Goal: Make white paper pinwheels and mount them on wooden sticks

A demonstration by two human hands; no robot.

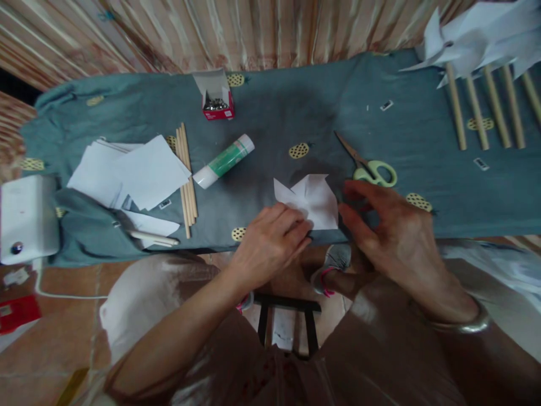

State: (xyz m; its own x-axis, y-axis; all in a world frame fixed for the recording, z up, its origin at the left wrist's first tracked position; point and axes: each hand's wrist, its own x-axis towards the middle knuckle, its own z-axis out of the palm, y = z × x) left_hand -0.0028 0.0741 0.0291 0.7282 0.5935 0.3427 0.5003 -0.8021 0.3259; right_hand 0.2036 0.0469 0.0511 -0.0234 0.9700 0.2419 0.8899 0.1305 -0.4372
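Note:
A white folded paper piece [311, 200] lies on the teal cloth-covered table [279, 113] near its front edge. My left hand [270, 239] rests on the paper's lower left part, fingers curled and pressing it down. To the right of the paper hovers my right hand [391, 231], fingers spread and empty, just below the green-handled scissors [369, 168].
A glue stick [224, 161] lies left of centre. Wooden sticks [186, 177] and a pile of white paper squares [131, 172] lie at the left. A red box of pins [216, 101] stands at the back. Several finished paper pinwheels [482, 62] lie at the far right. A white device [27, 217] sits at the left edge.

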